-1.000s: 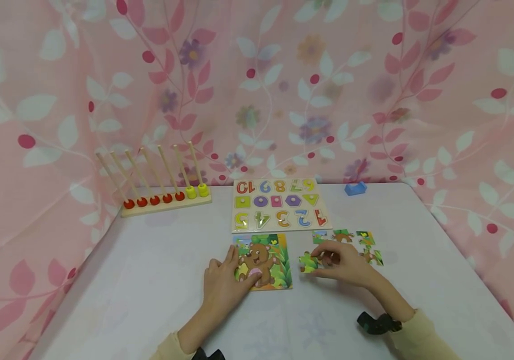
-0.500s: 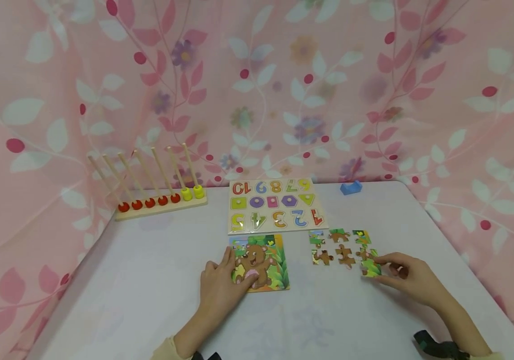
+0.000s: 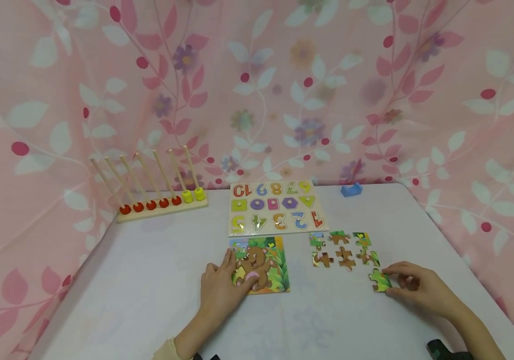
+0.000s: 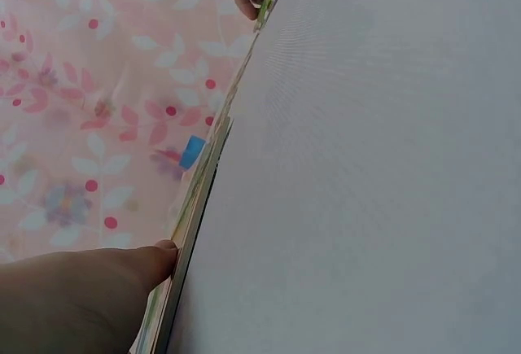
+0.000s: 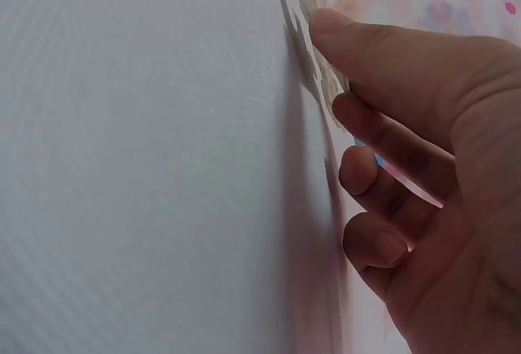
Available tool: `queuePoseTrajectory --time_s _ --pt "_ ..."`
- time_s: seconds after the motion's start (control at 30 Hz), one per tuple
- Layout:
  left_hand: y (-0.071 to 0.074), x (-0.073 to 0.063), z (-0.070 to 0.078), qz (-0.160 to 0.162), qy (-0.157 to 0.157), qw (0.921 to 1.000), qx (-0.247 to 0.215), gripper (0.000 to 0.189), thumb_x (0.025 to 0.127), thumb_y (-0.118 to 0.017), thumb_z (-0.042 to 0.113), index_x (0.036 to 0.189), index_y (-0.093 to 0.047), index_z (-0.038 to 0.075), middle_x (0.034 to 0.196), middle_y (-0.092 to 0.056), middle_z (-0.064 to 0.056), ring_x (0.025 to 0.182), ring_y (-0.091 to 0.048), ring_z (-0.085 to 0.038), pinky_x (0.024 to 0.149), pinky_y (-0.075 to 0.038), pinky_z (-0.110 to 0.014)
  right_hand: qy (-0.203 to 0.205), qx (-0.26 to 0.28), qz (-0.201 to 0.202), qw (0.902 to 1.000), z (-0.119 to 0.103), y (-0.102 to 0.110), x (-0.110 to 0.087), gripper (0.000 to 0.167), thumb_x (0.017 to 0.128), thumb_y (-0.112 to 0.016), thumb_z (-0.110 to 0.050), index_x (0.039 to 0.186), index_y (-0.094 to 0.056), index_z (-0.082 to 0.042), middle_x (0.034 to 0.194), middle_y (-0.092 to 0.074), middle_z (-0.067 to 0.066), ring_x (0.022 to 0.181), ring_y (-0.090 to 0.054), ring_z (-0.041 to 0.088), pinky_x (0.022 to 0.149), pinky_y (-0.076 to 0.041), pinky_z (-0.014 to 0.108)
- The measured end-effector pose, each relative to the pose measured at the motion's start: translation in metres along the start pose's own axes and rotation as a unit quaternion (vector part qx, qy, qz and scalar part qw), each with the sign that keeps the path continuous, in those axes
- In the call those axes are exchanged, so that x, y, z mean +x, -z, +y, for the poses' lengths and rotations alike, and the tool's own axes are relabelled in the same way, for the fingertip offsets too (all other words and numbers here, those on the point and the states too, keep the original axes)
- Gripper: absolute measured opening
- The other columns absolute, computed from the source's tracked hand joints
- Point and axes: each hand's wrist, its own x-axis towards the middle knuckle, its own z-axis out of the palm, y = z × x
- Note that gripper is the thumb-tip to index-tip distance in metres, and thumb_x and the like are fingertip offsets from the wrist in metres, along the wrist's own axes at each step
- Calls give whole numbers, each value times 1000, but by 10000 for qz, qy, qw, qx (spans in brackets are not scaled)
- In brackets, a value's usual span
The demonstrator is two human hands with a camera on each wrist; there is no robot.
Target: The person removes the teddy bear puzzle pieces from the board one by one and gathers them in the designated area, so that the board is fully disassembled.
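Note:
In the head view my left hand (image 3: 224, 285) rests on a square bear puzzle board (image 3: 263, 265), its thumb on the lower part of the picture and a finger along the left edge. The left wrist view shows that thumb (image 4: 155, 264) pressing the board's edge. At the right, my right hand (image 3: 423, 290) pinches a green jigsaw piece (image 3: 379, 281) between thumb and fingers, just below the loose pieces. Several loose jigsaw pieces (image 3: 345, 257) lie in two rows right of the board. Seen from the right wrist, the piece is nearly edge-on.
A wooden number and shape board (image 3: 279, 212) lies behind the bear puzzle. At the back left stands a peg abacus (image 3: 162, 206) with red and yellow beads. A small blue block (image 3: 351, 190) sits near the table's back edge. Pink floral cloth (image 3: 266, 90) hangs behind.
My right hand has carried the green piece rightward from beside the board, then slightly nearer to me, below the loose pieces. The left hand has stayed on the board.

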Motion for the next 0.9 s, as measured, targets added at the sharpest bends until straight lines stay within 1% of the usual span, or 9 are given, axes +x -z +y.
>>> queuePoseTrajectory --time_s 0.17,0.37,0.5,0.6,0.77,0.9 --pt "-1 -1 2 -8 23 10000 -14 100 85 -70 78 150 -59 3 160 -52 -12 78 -37 -21 68 -29 -35 134 -154 51 9998 4 1 0 38 81 -93 -15 116 -80 -19 109 -66 -5 79 -52 9 63 -41 25" --pt "1 -2 2 16 41 10000 18 100 85 -69 78 150 -58 3 160 -52 -12 77 -36 -20 68 -28 -35 256 -118 -1 9996 4 1 2 39 81 -93 -16 118 -79 -19 110 -66 -4 79 -52 9 62 -41 25" --pt "1 0 1 61 14 10000 20 99 85 -70 76 149 -59 2 160 -53 -12 77 -36 -21 68 -29 -35 355 -101 70 9993 3 2 2 42 79 -94 -14 117 -78 -17 112 -66 -2 79 -53 9 62 -40 25" --pt "1 0 0 52 17 10000 15 99 84 -71 76 149 -60 2 159 -53 -13 77 -36 -21 68 -29 -35 354 -79 133 9993 3 3 2 44 77 -95 -13 117 -78 -16 112 -67 -2 79 -54 9 62 -40 25" --pt "0 0 -1 -13 64 10000 43 101 84 -70 78 151 -58 3 161 -52 -12 79 -37 -21 68 -29 -35 255 -44 114 9996 2 5 2 45 77 -95 -15 118 -78 -14 110 -65 -3 79 -53 9 61 -40 25" --pt "-1 -1 -1 -14 36 10000 45 101 85 -69 78 151 -58 3 161 -51 -12 78 -36 -20 68 -29 -35 333 -31 151 9993 -1 4 4 45 78 -95 -13 119 -77 -13 108 -65 -2 79 -53 9 60 -40 25"
